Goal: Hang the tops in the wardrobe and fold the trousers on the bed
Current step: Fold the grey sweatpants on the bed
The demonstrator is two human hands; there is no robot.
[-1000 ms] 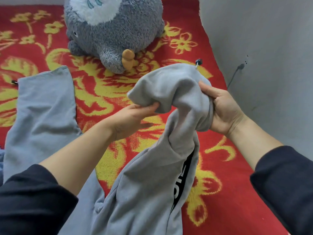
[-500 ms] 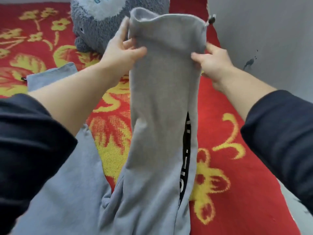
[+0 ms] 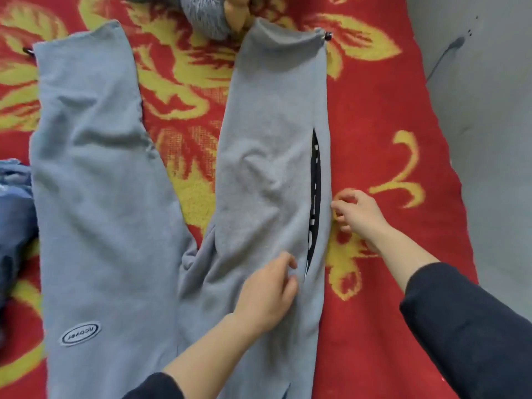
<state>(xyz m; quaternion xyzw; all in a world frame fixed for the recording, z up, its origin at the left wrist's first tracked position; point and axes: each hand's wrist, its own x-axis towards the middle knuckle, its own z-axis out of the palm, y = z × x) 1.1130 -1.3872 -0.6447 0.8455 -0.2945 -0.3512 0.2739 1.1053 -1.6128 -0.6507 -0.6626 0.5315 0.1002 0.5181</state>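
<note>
Smoothing trousers point(image 3: 95, 197) flat for folding: left hand point(image 3: 269, 295) presses, loosely spread, lower centre; right hand point(image 3: 358, 216) curls at the outer seam, grip unclear.

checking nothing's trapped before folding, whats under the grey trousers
The red and yellow blanket shows beside the grey trousers and between their legs, so they lie on it. Anything beneath the fabric is covered.

Trousers point(image 3: 109, 197): light grey, black lettered side stripe point(image 3: 315, 180). Blanket point(image 3: 374, 116): red with yellow flowers. Plush point(image 3: 205, 15): grey. Sleeves point(image 3: 466, 321): navy.
</note>
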